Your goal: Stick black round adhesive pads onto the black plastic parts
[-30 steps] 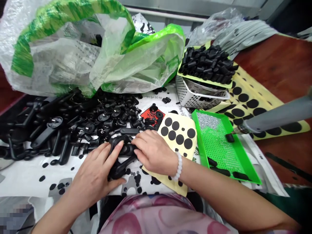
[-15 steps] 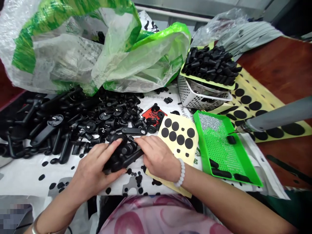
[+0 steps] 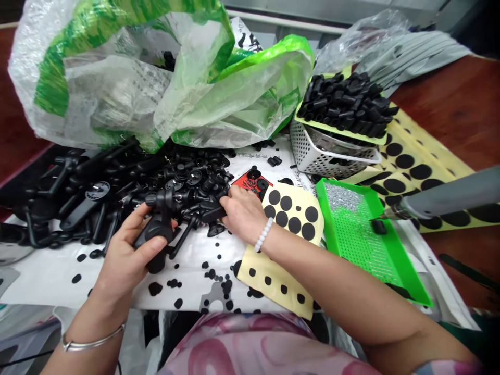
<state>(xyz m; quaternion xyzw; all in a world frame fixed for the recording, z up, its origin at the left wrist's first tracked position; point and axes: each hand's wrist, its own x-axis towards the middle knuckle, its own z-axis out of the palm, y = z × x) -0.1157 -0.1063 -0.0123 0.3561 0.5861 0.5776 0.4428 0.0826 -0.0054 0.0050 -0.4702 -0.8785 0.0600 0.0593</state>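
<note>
Left hand [image 3: 123, 250] is gripping a black plastic part [image 3: 158, 232], right hand [image 3: 242, 213] is half-curled, touching the parts pile [image 3: 187, 182], hold unclear.

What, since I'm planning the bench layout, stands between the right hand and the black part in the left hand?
Loose black plastic arms lie between the right hand and the part in the left hand.

Handle parts [image 3: 187, 179] heap left — a perforated tray [image 3: 327, 219] right, a plastic bag [image 3: 117, 88] behind.
</note>
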